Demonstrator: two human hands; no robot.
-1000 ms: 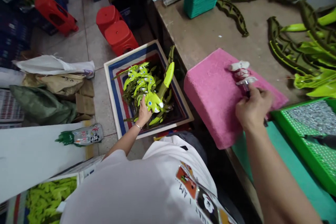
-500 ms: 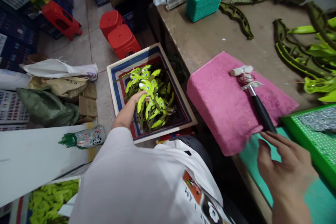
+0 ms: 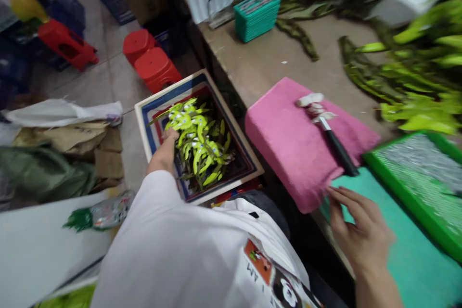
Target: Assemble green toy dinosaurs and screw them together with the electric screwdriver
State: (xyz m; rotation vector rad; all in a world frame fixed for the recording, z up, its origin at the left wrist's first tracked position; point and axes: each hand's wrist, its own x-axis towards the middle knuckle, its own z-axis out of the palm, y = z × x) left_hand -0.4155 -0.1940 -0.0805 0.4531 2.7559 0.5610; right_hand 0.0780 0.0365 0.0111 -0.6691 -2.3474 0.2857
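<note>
My left hand [image 3: 170,135] reaches into a striped bin [image 3: 144,127], at the left side of a heap of yellow-green plastic toy figures [image 3: 195,139] with blue-and-white eyes and dark olive parts. Blur and the toys hide its fingers, so I cannot tell whether it holds one. Over a teal mat [image 3: 415,250], my right hand [image 3: 355,226] hangs with loosely bent fingers, thumb and fingertips a little apart; nothing shows between them. Its fingertips are close to the front corner of a pink cloth-covered block [image 3: 281,139]. On that block lies a black-handled tool [image 3: 339,149] with a whitish wrapped head.
A green tray [image 3: 426,202] of small shiny pieces stands on the right. Olive and yellow-green plastic parts [image 3: 407,67] are spread farther back, beside stacked teal baskets [image 3: 258,17]. Red stools [image 3: 155,65] stand beyond the bin, and a bottle [image 3: 104,211] lies on a white surface.
My left hand has drawn back to the left within the bin, away from the toy it was touching. My head view has shifted, and the right hand's thumb and fingertips are closer together.
</note>
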